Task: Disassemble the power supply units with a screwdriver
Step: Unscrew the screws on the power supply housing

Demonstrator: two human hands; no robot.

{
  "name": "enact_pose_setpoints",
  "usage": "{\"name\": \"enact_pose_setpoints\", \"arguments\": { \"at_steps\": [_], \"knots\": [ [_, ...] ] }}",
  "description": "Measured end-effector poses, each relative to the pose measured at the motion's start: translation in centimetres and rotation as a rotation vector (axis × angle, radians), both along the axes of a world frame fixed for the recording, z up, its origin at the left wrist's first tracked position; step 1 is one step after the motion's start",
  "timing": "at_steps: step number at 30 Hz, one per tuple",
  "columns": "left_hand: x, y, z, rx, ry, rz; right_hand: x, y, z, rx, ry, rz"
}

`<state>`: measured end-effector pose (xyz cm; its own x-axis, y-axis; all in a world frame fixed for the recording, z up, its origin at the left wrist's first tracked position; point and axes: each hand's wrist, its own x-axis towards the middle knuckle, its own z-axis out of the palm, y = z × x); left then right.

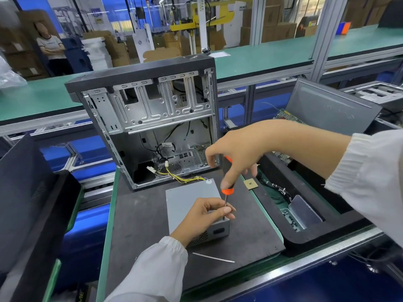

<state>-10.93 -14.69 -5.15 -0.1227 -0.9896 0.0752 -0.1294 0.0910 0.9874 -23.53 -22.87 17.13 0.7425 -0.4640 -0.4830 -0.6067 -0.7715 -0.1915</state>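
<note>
Head view: PSU (192, 203) is out of the PC case (152, 118), lying on the dark mat on the counter (109, 214), cables trailing back inside. Your left hand (205, 214) pinches the screwdriver (225, 199) shaft at the PSU's near corner; right hand (237, 158) grips the orange handle. Cover's still on, so most screws prob. remain.

An open computer case (150, 125) stands upright on a dark mat (139, 216). A thin white strip (213, 257) lies on the mat's near edge. A CPU chip (250, 184) rests at the mat's right edge, beside a black foam tray (322, 234).
</note>
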Motion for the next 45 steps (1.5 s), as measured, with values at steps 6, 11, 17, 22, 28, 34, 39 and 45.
{"name": "enact_pose_setpoints", "arguments": {
  "at_steps": [6, 11, 17, 22, 28, 34, 39, 45],
  "knots": [
    [-0.1, 0.2, 0.0, 0.021, -0.004, 0.01, 0.6, 0.4, -1.6, -0.294, 0.023, -0.039],
    [0.0, 0.1, 0.2, 0.018, -0.002, 0.009, 0.4, 0.5, -0.3, -0.217, 0.07, 0.165],
    [0.1, 0.2, 0.4, 0.016, -0.015, 0.012, 0.4, 0.7, -1.2, -0.241, -0.03, -0.026],
    [0.9, -0.1, 0.6, 0.016, -0.122, -0.005, 0.6, 0.6, -1.9, -0.301, -0.024, 0.061],
    [3.0, -0.2, 0.9, -0.09, -0.465, -0.071, 0.1, 0.8, -1.5, -0.289, -0.087, 0.115],
    [2.3, -0.5, 0.9, -0.116, -0.575, -0.111, 0.1, 0.9, -1.0, -0.285, -0.111, 0.123],
    [1.3, -0.5, 0.7, -0.142, -0.609, -0.047, -0.1, 0.8, -0.2, -0.276, -0.101, 0.116],
    [0.9, -0.7, 0.8, -0.164, -0.657, -0.033, -0.1, 1.0, 0.2, -0.281, -0.069, 0.122]
  ]
}}
